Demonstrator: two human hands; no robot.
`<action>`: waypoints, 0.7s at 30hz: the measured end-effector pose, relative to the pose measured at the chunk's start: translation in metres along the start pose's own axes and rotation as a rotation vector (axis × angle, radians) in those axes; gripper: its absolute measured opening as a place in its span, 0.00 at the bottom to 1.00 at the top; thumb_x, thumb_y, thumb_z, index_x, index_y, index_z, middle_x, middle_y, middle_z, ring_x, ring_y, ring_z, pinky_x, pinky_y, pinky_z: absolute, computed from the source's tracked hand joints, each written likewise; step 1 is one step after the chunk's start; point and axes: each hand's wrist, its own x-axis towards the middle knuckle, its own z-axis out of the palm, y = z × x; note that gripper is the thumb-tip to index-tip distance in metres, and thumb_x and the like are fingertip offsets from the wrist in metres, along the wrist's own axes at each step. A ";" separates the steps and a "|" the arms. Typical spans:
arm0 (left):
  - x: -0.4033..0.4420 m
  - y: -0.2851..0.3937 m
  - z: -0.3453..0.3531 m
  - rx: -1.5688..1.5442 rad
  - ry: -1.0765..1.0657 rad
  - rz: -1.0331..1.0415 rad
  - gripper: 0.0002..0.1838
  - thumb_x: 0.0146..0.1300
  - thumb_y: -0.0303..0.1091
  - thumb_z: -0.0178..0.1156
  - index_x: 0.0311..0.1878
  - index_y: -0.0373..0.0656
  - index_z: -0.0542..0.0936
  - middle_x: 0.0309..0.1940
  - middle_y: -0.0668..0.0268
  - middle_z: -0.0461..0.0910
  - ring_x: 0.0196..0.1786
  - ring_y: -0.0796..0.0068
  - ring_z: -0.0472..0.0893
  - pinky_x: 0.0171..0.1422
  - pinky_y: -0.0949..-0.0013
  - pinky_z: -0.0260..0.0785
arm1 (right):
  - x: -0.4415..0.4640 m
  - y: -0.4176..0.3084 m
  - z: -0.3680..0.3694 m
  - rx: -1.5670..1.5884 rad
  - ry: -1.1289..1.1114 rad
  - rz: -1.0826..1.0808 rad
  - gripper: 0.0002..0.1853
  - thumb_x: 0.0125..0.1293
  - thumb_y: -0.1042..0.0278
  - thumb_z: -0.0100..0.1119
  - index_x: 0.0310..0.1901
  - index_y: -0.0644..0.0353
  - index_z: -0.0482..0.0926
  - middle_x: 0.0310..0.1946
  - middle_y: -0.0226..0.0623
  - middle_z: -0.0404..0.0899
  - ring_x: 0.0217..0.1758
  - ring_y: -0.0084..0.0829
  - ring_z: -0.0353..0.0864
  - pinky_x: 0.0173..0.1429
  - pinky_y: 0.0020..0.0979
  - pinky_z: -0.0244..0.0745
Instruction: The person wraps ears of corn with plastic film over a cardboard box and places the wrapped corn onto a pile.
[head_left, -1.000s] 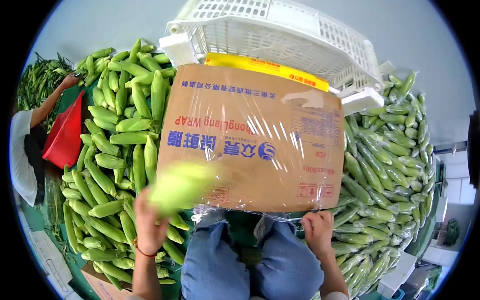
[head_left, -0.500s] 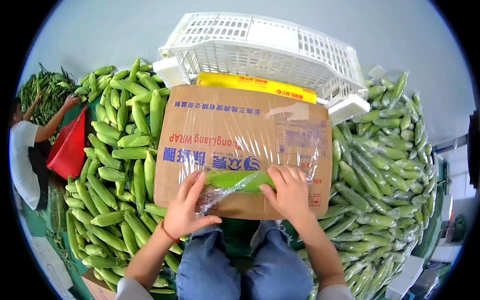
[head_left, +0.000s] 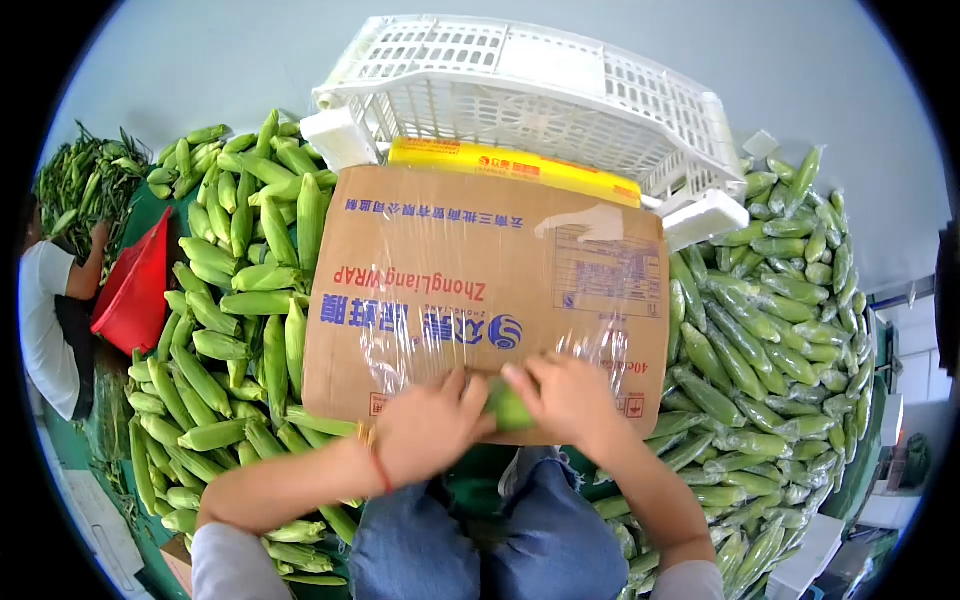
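An ear of corn in its green husk (head_left: 511, 410) lies at the near edge of a cardboard box (head_left: 500, 245), mostly covered by my fingers. My left hand (head_left: 432, 420) is closed over its left end, blurred a little by motion. On its right end, my right hand (head_left: 572, 402) grips with thumb and fingers. Clear cling film (head_left: 410, 290) stretches across the box top from a yellow film roll (head_left: 515, 170) at the far side. How far the film wraps the corn is hidden by my hands.
Unwrapped corn (head_left: 215, 345) is heaped on the left, film-wrapped corn (head_left: 770, 340) on the right. A white plastic crate (head_left: 540, 90) stands behind the box on white blocks. At far left, a person (head_left: 55, 310) works beside a red basket (head_left: 135, 285) and a green pile (head_left: 95, 185).
Both hands have drawn the corn nearer to me and closed around it. My left hand swung inward, palm down. The person's arm at far left has lowered.
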 end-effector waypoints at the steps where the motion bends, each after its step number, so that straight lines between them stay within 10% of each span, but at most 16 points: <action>1: -0.020 0.008 0.010 0.086 0.055 0.015 0.29 0.66 0.52 0.55 0.53 0.30 0.73 0.53 0.41 0.76 0.57 0.46 0.78 0.53 0.53 0.74 | -0.006 -0.010 -0.001 0.037 -0.107 0.005 0.19 0.70 0.47 0.52 0.34 0.57 0.75 0.24 0.39 0.79 0.21 0.46 0.79 0.25 0.41 0.75; 3: -0.031 0.007 0.017 0.165 0.039 -0.002 0.39 0.65 0.57 0.55 0.64 0.29 0.68 0.67 0.42 0.65 0.73 0.49 0.63 0.76 0.50 0.52 | -0.009 -0.018 -0.005 0.112 -0.338 0.084 0.21 0.69 0.47 0.52 0.43 0.60 0.74 0.36 0.43 0.83 0.32 0.46 0.83 0.36 0.41 0.79; 7: 0.022 -0.041 0.009 0.264 0.244 -0.112 0.39 0.63 0.53 0.59 0.67 0.30 0.65 0.71 0.45 0.61 0.75 0.52 0.59 0.77 0.50 0.51 | -0.013 0.002 0.005 0.070 0.281 -0.370 0.26 0.57 0.55 0.67 0.54 0.57 0.74 0.57 0.42 0.73 0.57 0.43 0.74 0.58 0.46 0.69; 21: 0.131 -0.106 -0.036 0.300 -0.218 -0.057 0.50 0.50 0.40 0.70 0.68 0.18 0.56 0.72 0.35 0.52 0.75 0.45 0.57 0.78 0.61 0.54 | 0.013 -0.018 -0.037 -0.024 -0.470 -0.409 0.29 0.51 0.38 0.66 0.40 0.58 0.75 0.30 0.43 0.81 0.35 0.44 0.84 0.39 0.42 0.79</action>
